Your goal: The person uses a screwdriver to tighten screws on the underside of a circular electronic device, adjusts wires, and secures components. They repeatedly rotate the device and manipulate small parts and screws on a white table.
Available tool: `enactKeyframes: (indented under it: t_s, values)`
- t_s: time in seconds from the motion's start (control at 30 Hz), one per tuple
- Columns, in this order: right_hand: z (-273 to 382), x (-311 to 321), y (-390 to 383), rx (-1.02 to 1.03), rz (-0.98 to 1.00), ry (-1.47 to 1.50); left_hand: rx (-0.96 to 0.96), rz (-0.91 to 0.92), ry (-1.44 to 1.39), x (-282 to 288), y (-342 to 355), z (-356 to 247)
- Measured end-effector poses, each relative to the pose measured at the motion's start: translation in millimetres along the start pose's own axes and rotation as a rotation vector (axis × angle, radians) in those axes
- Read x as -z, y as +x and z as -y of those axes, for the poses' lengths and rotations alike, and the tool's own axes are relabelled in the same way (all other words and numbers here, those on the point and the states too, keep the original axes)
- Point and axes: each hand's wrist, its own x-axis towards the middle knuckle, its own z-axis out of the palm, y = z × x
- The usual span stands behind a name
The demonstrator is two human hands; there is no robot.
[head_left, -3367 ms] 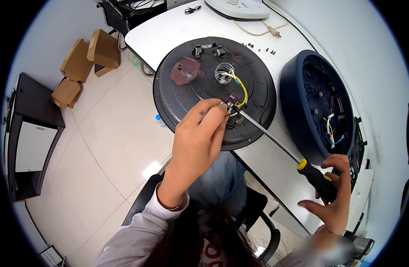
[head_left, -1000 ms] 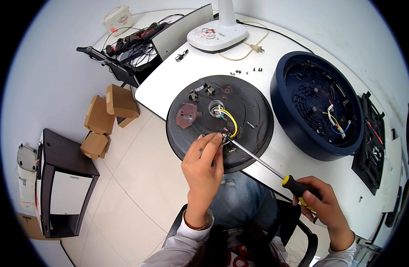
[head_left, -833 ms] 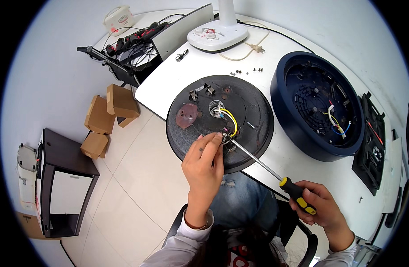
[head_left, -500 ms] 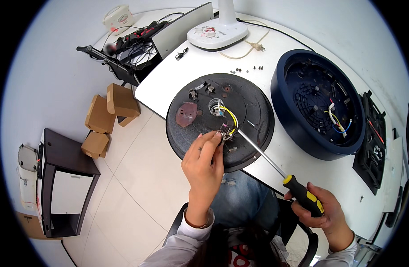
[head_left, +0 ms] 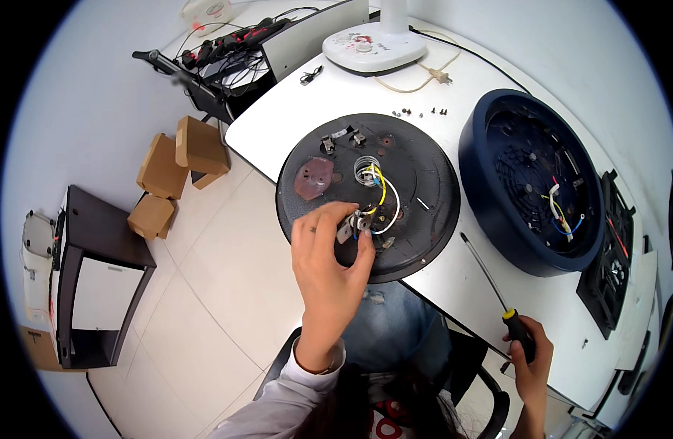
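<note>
My left hand (head_left: 327, 252) pinches a small metal part with wires (head_left: 362, 220) between thumb and fingers, just over a round black metal plate (head_left: 431, 175). Yellow and white wires (head_left: 395, 201) run from this part to a coiled spring (head_left: 366, 170) near the plate's middle. In my right hand (head_left: 532, 362) is a screwdriver (head_left: 518, 333) with a black and yellow handle. Its long shaft points up and left, and its tip is off the plate, above the white table. Metal clips (head_left: 344, 139) and a reddish-brown patch (head_left: 314, 179) show on the plate.
On the right of the white table (head_left: 278, 124) lies a dark blue round housing (head_left: 472, 168) with loose wires inside. Beside it is a black tool case (head_left: 607, 278). Several small screws (head_left: 439, 111) lie behind the plate, near a white appliance base (head_left: 373, 50). Cardboard boxes (head_left: 161, 168) stand left on the floor.
The screwdriver has come away from the metal part, and my right hand has moved down with it. My left hand has turned the part, so a white wire loop now shows.
</note>
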Motion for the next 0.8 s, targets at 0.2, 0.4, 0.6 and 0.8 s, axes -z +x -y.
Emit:
enactKeyframes:
  t_s: [0.2, 0.4, 0.6, 0.8]
  values:
    - [-13.7, 2.5, -10.2, 0.096, -0.139, -0.31, 0.082, 0.098, 0.08, 7.6, 2.3, -3.3]
    - [-7.4, 2.3, -2.9, 0.179, -0.181, -0.493, 0.161, 0.141, 0.033, 9.5, -0.6, -3.2]
    - [-13.3, 1.3, -1.7, 0.144, -0.164, -0.54, 0.028, 0.19, 0.147, 6.4, -2.4, -7.4]
    - [-23.2, 1.7, 1.0, 0.202, -0.201, -0.584, 0.042, 0.2, 0.091, 18.5, 12.1, -17.8]
